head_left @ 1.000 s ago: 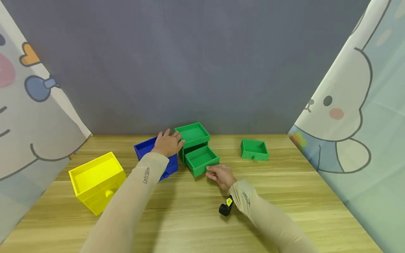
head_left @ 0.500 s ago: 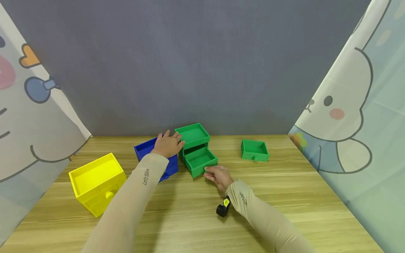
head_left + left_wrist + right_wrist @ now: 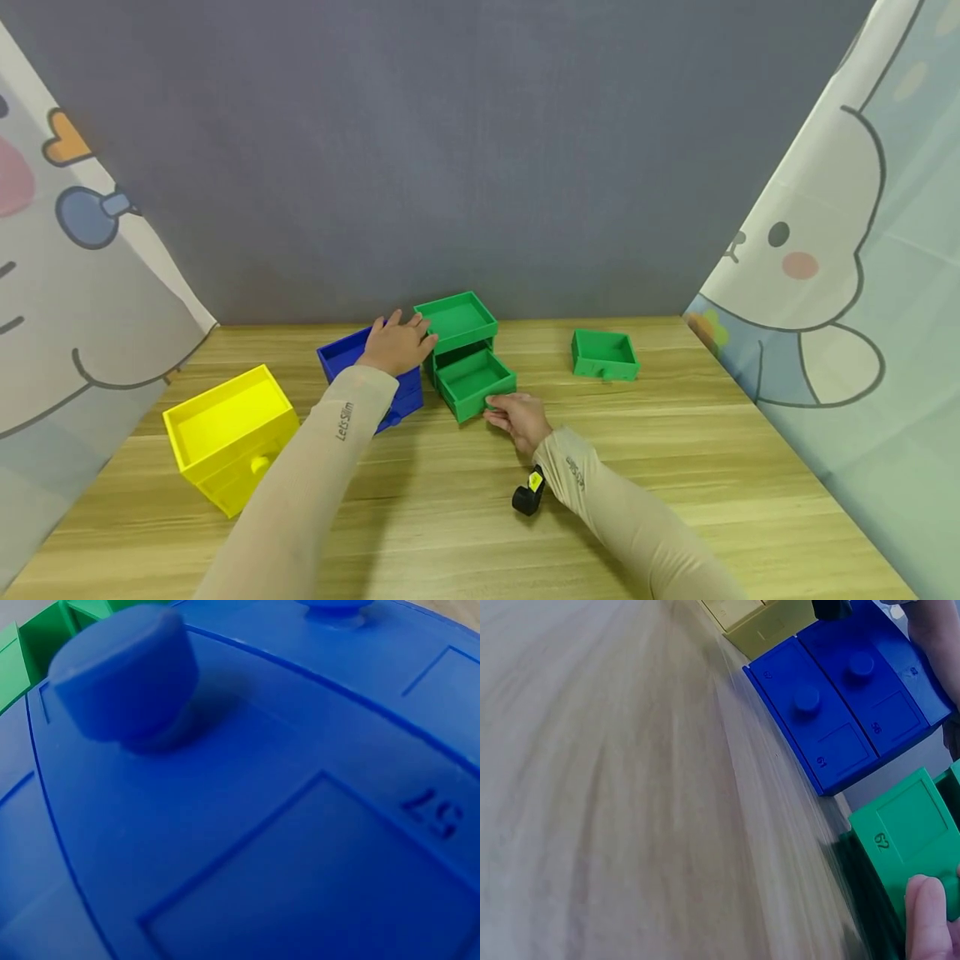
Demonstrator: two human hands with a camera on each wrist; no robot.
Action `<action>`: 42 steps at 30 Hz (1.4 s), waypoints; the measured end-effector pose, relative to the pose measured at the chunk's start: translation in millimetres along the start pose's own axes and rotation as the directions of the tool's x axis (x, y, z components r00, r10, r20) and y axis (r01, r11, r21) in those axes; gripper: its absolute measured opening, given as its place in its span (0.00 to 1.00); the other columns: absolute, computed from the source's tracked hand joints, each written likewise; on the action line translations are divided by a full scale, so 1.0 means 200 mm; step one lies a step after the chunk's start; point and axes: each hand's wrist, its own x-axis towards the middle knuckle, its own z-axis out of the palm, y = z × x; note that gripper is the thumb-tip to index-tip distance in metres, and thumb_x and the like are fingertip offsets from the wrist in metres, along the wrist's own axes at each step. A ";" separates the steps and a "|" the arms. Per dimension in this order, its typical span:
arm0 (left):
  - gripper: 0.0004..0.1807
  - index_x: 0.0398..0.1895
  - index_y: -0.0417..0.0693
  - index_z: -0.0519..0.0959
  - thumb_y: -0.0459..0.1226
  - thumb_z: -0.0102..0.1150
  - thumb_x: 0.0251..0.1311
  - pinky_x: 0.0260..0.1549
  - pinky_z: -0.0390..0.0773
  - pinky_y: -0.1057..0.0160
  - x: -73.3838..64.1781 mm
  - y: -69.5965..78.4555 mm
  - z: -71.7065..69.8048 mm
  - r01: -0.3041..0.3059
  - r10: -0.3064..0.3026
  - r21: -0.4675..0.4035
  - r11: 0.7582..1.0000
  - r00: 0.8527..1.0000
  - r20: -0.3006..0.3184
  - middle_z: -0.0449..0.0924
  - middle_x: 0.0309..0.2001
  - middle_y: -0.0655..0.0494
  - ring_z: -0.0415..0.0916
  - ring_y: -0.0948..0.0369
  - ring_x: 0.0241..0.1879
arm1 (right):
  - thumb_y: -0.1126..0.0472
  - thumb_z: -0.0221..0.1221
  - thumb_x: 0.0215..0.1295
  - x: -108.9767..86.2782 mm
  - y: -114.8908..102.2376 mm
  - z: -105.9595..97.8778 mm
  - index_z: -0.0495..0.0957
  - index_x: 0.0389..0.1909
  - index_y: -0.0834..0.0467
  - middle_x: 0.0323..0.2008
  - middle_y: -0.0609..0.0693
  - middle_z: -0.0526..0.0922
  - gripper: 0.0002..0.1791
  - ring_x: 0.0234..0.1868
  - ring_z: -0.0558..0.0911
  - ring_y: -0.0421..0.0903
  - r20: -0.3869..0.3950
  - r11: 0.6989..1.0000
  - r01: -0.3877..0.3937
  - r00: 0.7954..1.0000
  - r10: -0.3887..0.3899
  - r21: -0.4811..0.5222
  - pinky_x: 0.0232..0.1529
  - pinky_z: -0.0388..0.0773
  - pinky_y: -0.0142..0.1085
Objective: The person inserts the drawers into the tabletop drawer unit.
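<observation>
A small green cabinet [image 3: 453, 329] stands at the back with its lower green drawer [image 3: 474, 385] pulled part of the way out. The thumb and fingers of my right hand [image 3: 521, 417] pinch that drawer at the knob on its front, and the fingers hide the knob. In the right wrist view, the drawer front [image 3: 904, 817] bears raised digits beside a fingertip. My left hand [image 3: 396, 346] lies over a blue cabinet [image 3: 408, 396], fingers spread, fingertips right at the left rim of the green cabinet's tray-like top. The left wrist view is filled by blue drawer fronts [image 3: 240, 802] with round knobs.
A yellow cabinet [image 3: 240, 450] stands at the left, beside my left forearm. Another green drawer [image 3: 604, 357] sits loose on the wooden table [image 3: 637, 475] at the back right. A grey backdrop [image 3: 480, 167] rises behind the table, with printed cloth [image 3: 825, 208] along the sides.
The green drawer has slid slightly further into the cabinet, and my right hand has shifted slightly left with it. My left hand has stayed in place.
</observation>
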 end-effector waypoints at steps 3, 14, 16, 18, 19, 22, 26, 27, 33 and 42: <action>0.31 0.74 0.45 0.55 0.51 0.33 0.75 0.67 0.40 0.39 -0.01 0.01 0.00 0.005 -0.005 -0.005 1.000 1.000 0.008 0.49 0.74 0.46 0.43 0.39 0.72 | 0.77 0.57 0.61 0.00 0.01 0.00 0.78 0.35 0.75 0.19 0.52 0.80 0.04 0.21 0.82 0.40 -0.013 1.000 0.011 1.000 -0.011 0.007 0.29 0.81 0.28; 0.30 0.74 0.45 0.56 0.51 0.33 0.75 0.66 0.50 0.39 0.00 0.00 0.00 0.000 0.000 0.007 1.000 1.000 0.012 0.49 0.74 0.45 0.54 0.39 0.68 | 0.75 0.58 0.61 -0.02 0.02 0.02 0.76 0.41 0.79 0.22 0.54 0.81 0.10 0.24 0.83 0.41 -0.033 0.999 0.024 0.999 -0.023 0.029 0.33 0.82 0.29; 0.30 0.74 0.45 0.56 0.51 0.33 0.75 0.66 0.50 0.38 0.00 0.00 0.00 -0.003 0.003 0.009 1.000 1.000 0.014 0.49 0.74 0.45 0.54 0.39 0.68 | 0.75 0.57 0.61 -0.03 0.03 0.02 0.76 0.42 0.79 0.22 0.53 0.81 0.11 0.24 0.83 0.41 -0.043 0.999 0.030 0.999 -0.028 0.038 0.33 0.82 0.28; 0.30 0.74 0.45 0.56 0.51 0.33 0.75 0.65 0.51 0.38 0.00 0.00 0.00 -0.004 0.004 0.014 1.000 1.000 0.018 0.49 0.74 0.45 0.54 0.39 0.68 | 0.75 0.57 0.61 -0.04 0.03 0.03 0.75 0.43 0.80 0.23 0.53 0.80 0.12 0.24 0.83 0.41 -0.051 0.998 0.042 0.998 -0.040 0.050 0.33 0.82 0.28; 0.31 0.74 0.45 0.55 0.51 0.32 0.75 0.65 0.51 0.38 0.00 0.00 0.00 -0.004 0.003 0.017 1.000 1.000 0.021 0.49 0.74 0.45 0.53 0.39 0.68 | 0.75 0.57 0.62 -0.04 0.03 0.03 0.74 0.44 0.80 0.23 0.53 0.80 0.12 0.24 0.83 0.41 -0.055 0.997 0.046 0.998 -0.043 0.055 0.33 0.81 0.28; 0.31 0.74 0.45 0.55 0.51 0.32 0.75 0.66 0.50 0.38 0.01 0.00 0.00 -0.004 0.004 0.016 1.000 1.000 0.022 0.49 0.74 0.45 0.53 0.38 0.68 | 0.75 0.56 0.63 -0.04 0.03 0.04 0.73 0.46 0.81 0.23 0.52 0.80 0.14 0.24 0.83 0.40 -0.060 0.996 0.057 0.997 -0.053 0.064 0.33 0.81 0.28; 0.31 0.74 0.45 0.55 0.52 0.31 0.75 0.66 0.51 0.39 0.01 -0.01 0.00 -0.006 0.006 0.007 1.000 1.000 0.023 0.49 0.74 0.45 0.53 0.38 0.68 | 0.74 0.57 0.62 -0.05 0.04 0.03 0.73 0.47 0.81 0.22 0.52 0.80 0.15 0.23 0.83 0.39 -0.064 0.996 0.071 0.996 -0.067 0.053 0.32 0.81 0.26; 0.31 0.74 0.45 0.56 0.52 0.32 0.75 0.65 0.52 0.38 0.01 -0.01 0.00 -0.011 0.011 0.011 1.000 1.000 0.017 0.50 0.73 0.45 0.54 0.38 0.68 | 0.73 0.58 0.62 -0.05 0.04 0.03 0.73 0.46 0.81 0.22 0.52 0.80 0.15 0.23 0.83 0.39 -0.059 0.995 0.082 0.995 -0.079 0.054 0.32 0.81 0.26; 0.31 0.74 0.46 0.56 0.53 0.31 0.75 0.65 0.53 0.39 0.00 0.00 0.00 -0.005 0.004 0.017 1.000 1.000 0.016 0.50 0.74 0.45 0.54 0.38 0.68 | 0.72 0.61 0.60 -0.06 0.05 0.02 0.77 0.39 0.79 0.23 0.53 0.81 0.12 0.25 0.84 0.40 -0.023 0.987 0.135 0.991 -0.134 0.082 0.33 0.81 0.27; 0.31 0.74 0.45 0.55 0.51 0.32 0.75 0.64 0.54 0.39 0.00 0.00 0.00 0.002 -0.002 0.041 0.999 1.000 0.018 0.49 0.74 0.45 0.55 0.39 0.67 | 0.73 0.57 0.64 -0.02 0.02 0.05 0.72 0.48 0.81 0.23 0.52 0.80 0.16 0.23 0.82 0.39 -0.060 0.999 0.024 0.998 -0.021 0.044 0.32 0.81 0.26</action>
